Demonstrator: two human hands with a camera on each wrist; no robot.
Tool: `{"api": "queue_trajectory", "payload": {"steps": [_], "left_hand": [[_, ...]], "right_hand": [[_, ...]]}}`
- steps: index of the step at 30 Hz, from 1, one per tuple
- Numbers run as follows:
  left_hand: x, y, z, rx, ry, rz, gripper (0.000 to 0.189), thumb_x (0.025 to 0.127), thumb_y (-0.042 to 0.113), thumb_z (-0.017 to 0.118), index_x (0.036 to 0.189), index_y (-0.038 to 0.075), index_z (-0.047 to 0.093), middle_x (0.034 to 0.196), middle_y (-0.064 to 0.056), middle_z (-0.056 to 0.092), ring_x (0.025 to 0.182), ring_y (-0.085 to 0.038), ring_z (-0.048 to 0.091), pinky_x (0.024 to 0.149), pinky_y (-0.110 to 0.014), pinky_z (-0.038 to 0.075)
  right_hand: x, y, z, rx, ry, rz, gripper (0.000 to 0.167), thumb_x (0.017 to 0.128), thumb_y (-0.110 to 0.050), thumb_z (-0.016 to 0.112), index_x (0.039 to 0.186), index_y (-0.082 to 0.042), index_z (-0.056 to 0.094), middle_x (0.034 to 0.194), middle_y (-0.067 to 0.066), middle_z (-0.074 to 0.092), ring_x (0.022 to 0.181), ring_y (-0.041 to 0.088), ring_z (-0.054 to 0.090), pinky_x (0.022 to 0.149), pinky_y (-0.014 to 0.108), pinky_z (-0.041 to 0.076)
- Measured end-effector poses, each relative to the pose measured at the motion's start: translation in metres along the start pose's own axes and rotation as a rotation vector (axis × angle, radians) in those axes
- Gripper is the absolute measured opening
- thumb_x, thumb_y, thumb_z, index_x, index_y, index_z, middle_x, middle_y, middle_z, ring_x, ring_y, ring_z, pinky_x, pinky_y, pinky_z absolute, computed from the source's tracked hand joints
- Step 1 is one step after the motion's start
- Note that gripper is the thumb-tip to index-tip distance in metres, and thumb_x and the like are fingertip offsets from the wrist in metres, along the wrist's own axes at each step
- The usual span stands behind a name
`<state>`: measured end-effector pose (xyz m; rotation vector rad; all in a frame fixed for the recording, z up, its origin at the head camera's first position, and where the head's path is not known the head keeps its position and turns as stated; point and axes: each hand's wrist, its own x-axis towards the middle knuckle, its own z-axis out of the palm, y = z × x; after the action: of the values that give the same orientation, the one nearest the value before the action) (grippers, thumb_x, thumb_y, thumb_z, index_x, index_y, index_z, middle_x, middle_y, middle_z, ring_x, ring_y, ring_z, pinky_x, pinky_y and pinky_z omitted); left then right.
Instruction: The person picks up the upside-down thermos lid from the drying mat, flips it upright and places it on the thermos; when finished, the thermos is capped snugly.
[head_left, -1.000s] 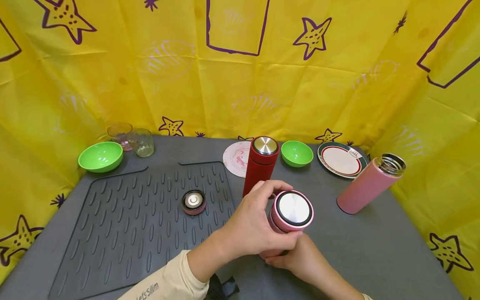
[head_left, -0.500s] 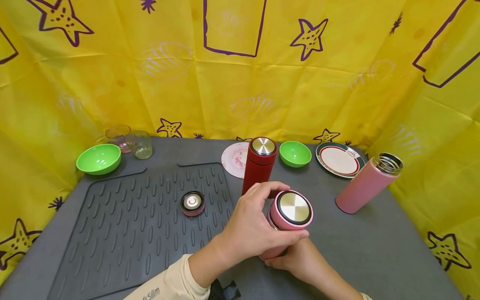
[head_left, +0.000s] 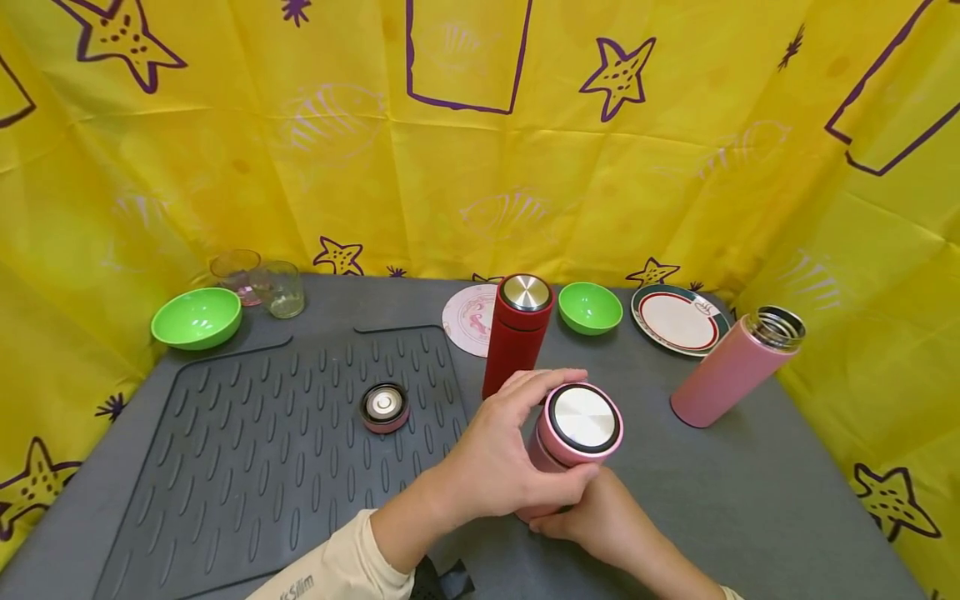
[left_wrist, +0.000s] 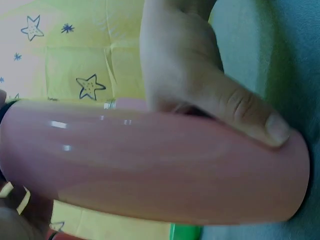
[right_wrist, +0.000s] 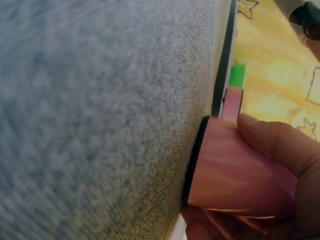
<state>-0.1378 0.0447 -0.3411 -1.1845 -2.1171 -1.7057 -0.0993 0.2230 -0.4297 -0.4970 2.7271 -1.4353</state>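
A pink thermos bottle (head_left: 543, 462) stands on the grey table in front of me, its round lid (head_left: 585, 418) on top with a silver disc and black ring. My left hand (head_left: 498, 454) grips the lid, thumb on the near side and fingers around the far side. Lower down, my right hand (head_left: 603, 521) holds the body; in the right wrist view its thumb (right_wrist: 267, 135) lies along the pink wall near the black base. The left wrist view shows the long pink body (left_wrist: 160, 160) with the right thumb (left_wrist: 255, 117) near its base. Some fingers are hidden behind the bottle.
A red thermos (head_left: 517, 342) stands just behind. An uncapped pink thermos (head_left: 727, 375) is at right. A loose lid (head_left: 385, 408) lies on the ribbed mat (head_left: 247, 467). Green bowls (head_left: 197, 319), glasses (head_left: 281, 292), a plate (head_left: 678, 321) and a pink-patterned disc (head_left: 468, 321) line the back.
The left hand has shifted slightly on the lid, and the lid has moved a little left. Less of the metal neck shows beneath it than half a second ago. The right hand stays put.
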Motion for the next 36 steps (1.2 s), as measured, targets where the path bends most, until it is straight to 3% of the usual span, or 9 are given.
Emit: {"api": "queue_trajectory", "payload": {"steps": [5, 8, 13, 17, 22, 25, 30, 33, 36], "left_hand": [[-0.003, 0.004, 0.009, 0.041, 0.105, -0.088, 0.078, 0.063, 0.034, 0.093, 0.124, 0.019, 0.048, 0.116, 0.008, 0.050, 0.109, -0.007, 0.050, 0.089, -0.029, 0.047], [-0.003, 0.003, 0.009, 0.046, 0.144, -0.068, 0.067, 0.063, 0.030, 0.092, 0.116, 0.019, 0.054, 0.110, 0.010, 0.055, 0.104, -0.006, 0.052, 0.085, -0.028, 0.048], [-0.002, -0.002, 0.000, 0.035, 0.052, 0.021, 0.065, 0.068, 0.021, 0.086, 0.127, 0.017, 0.059, 0.116, 0.009, 0.061, 0.109, -0.008, 0.052, 0.089, -0.030, 0.047], [-0.003, -0.003, -0.003, 0.000, -0.018, 0.004, 0.076, 0.071, 0.021, 0.083, 0.139, 0.017, 0.048, 0.124, 0.007, 0.057, 0.114, -0.010, 0.050, 0.094, -0.032, 0.045], [-0.004, 0.000, 0.003, -0.034, 0.023, -0.080, 0.082, 0.067, 0.030, 0.090, 0.131, 0.021, 0.041, 0.122, 0.008, 0.049, 0.113, -0.010, 0.048, 0.094, -0.031, 0.044], [-0.002, 0.000, 0.005, -0.006, 0.058, -0.054, 0.073, 0.067, 0.028, 0.090, 0.125, 0.019, 0.047, 0.117, 0.008, 0.052, 0.110, -0.009, 0.049, 0.090, -0.030, 0.046], [0.000, -0.002, 0.000, 0.011, -0.006, 0.017, 0.068, 0.071, 0.020, 0.081, 0.132, 0.015, 0.051, 0.121, 0.007, 0.057, 0.113, -0.010, 0.048, 0.092, -0.030, 0.046], [-0.001, -0.001, -0.001, -0.011, -0.029, -0.014, 0.077, 0.071, 0.024, 0.083, 0.138, 0.018, 0.045, 0.126, 0.007, 0.052, 0.116, -0.010, 0.045, 0.094, -0.030, 0.044], [-0.002, 0.000, 0.002, -0.021, 0.002, -0.066, 0.080, 0.069, 0.029, 0.088, 0.134, 0.020, 0.041, 0.123, 0.006, 0.048, 0.115, -0.009, 0.045, 0.094, -0.029, 0.044]], "right_hand": [[0.000, 0.002, 0.001, -0.070, 0.025, -0.047, 0.060, 0.059, -0.016, 0.093, 0.110, -0.015, 0.062, 0.101, -0.014, 0.063, 0.089, 0.008, 0.058, 0.080, 0.031, 0.050], [0.001, 0.003, 0.001, -0.052, 0.025, -0.036, 0.064, 0.058, -0.013, 0.093, 0.113, -0.014, 0.061, 0.103, -0.014, 0.063, 0.090, 0.009, 0.058, 0.081, 0.032, 0.050], [0.001, 0.001, 0.001, 0.014, -0.001, 0.011, 0.055, 0.059, -0.014, 0.093, 0.105, -0.015, 0.063, 0.093, -0.013, 0.064, 0.082, 0.009, 0.058, 0.076, 0.029, 0.050], [0.002, 0.003, 0.001, 0.009, -0.006, -0.014, 0.054, 0.059, -0.012, 0.092, 0.105, -0.016, 0.064, 0.093, -0.013, 0.065, 0.081, 0.009, 0.059, 0.075, 0.029, 0.050], [0.001, 0.002, 0.001, -0.043, 0.010, -0.031, 0.055, 0.059, -0.015, 0.093, 0.106, -0.015, 0.064, 0.095, -0.014, 0.063, 0.084, 0.007, 0.058, 0.076, 0.029, 0.051], [0.001, 0.002, 0.000, -0.016, -0.001, -0.016, 0.054, 0.061, -0.016, 0.093, 0.105, -0.015, 0.063, 0.095, -0.014, 0.064, 0.084, 0.008, 0.059, 0.077, 0.030, 0.051], [0.001, 0.001, -0.001, 0.036, -0.022, -0.014, 0.050, 0.063, -0.015, 0.092, 0.104, -0.015, 0.064, 0.093, -0.012, 0.065, 0.081, 0.009, 0.059, 0.075, 0.029, 0.050], [0.002, 0.001, 0.000, 0.002, -0.009, -0.025, 0.053, 0.061, -0.015, 0.092, 0.106, -0.014, 0.064, 0.094, -0.012, 0.065, 0.082, 0.009, 0.059, 0.076, 0.030, 0.050], [0.001, 0.002, 0.001, -0.057, 0.011, -0.030, 0.057, 0.060, -0.016, 0.093, 0.109, -0.014, 0.062, 0.098, -0.014, 0.063, 0.087, 0.008, 0.059, 0.078, 0.031, 0.050]]}}
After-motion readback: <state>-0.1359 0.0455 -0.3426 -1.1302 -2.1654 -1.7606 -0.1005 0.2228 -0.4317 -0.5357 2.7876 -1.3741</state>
